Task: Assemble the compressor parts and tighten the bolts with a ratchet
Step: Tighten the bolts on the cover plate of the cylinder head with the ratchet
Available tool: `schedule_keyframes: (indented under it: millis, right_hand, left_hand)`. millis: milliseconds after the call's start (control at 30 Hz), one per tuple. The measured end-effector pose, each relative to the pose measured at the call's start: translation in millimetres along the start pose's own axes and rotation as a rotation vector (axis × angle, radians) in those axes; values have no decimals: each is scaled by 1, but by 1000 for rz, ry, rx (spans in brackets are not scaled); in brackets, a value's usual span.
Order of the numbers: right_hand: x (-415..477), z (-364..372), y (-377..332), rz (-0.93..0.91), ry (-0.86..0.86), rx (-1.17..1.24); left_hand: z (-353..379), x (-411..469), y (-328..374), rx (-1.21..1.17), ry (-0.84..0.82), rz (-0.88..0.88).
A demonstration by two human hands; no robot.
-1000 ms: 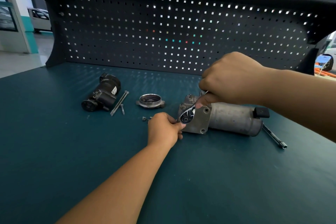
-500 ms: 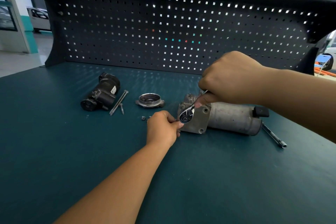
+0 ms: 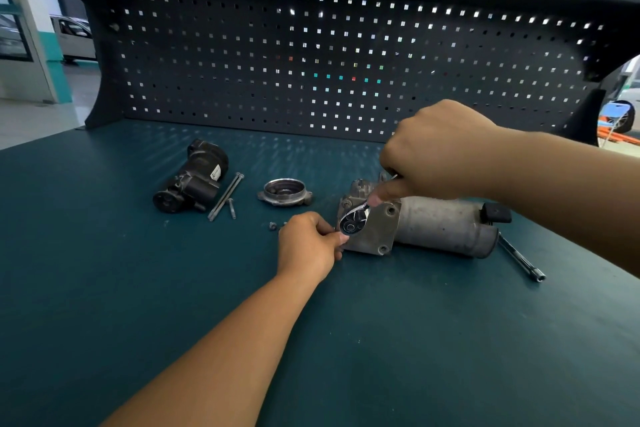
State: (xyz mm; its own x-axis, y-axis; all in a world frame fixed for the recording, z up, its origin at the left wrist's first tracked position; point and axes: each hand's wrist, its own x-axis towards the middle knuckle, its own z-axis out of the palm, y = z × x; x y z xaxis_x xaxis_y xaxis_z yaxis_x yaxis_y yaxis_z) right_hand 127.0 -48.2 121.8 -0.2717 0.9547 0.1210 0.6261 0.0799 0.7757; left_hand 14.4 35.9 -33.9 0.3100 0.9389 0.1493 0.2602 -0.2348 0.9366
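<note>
I see the dark teal table [image 3: 415,340] filling my view, backed by a black pegboard [image 3: 311,55]. On the table, right of centre, the grey compressor body [image 3: 440,222] lies on its side with its square end plate facing me. My right hand [image 3: 440,149] hovers over that plate, its fingers curled tight round the handle of the ratchet [image 3: 353,220], thumb pressed along it. The ratchet head sits on the plate's near-left corner. My left hand [image 3: 306,246] rests on the table just beside it, fingers curled, thumb and forefinger pinching at the head's lower edge. Well to the left lies a black motor unit [image 3: 194,180], then a round metal cover [image 3: 284,192]. An extension bar [image 3: 519,258] lies right of the compressor. Two long bolts [image 3: 225,198] and a short bolt [image 3: 231,209] lie beside the motor unit.
</note>
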Motion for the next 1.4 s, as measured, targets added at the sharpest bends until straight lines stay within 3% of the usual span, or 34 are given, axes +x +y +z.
schedule_keyframes:
  millis: [200, 333, 467, 533, 733, 867, 1000, 1167, 1300, 1400]
  right_hand:
    - [-25, 28, -15, 279, -92, 305]
    - [-45, 64, -45, 409, -184, 668]
    - [-50, 85, -91, 449, -94, 1148]
    - [-48, 88, -103, 451, -54, 1219]
    - [-48, 86, -109, 476, -1, 1164]
    - [-47, 77, -105, 448, -130, 1132]
    - [-45, 53, -92, 413, -255, 871]
    - [-33, 9, -59, 344, -247, 514]
    - [-40, -6, -53, 310, -194, 388]
    - [-58, -3, -45, 409, -164, 386]
  left_hand:
    - [-1, 0, 0, -2, -16, -10]
    - [-1, -1, 2, 45, -4, -6]
    - [-2, -3, 4, 70, 5, -13]
    - [-3, -4, 5, 66, 7, -24]
    - [-2, -2, 6, 46, 7, -51]
    - [-3, -3, 6, 47, 3, -55]
    - [-5, -2, 4, 77, -13, -54]
    - [-3, -1, 3, 49, -12, -19]
    - [-4, 0, 1, 57, -7, -19]
    - [-3, 0, 0, 28, -17, -2]
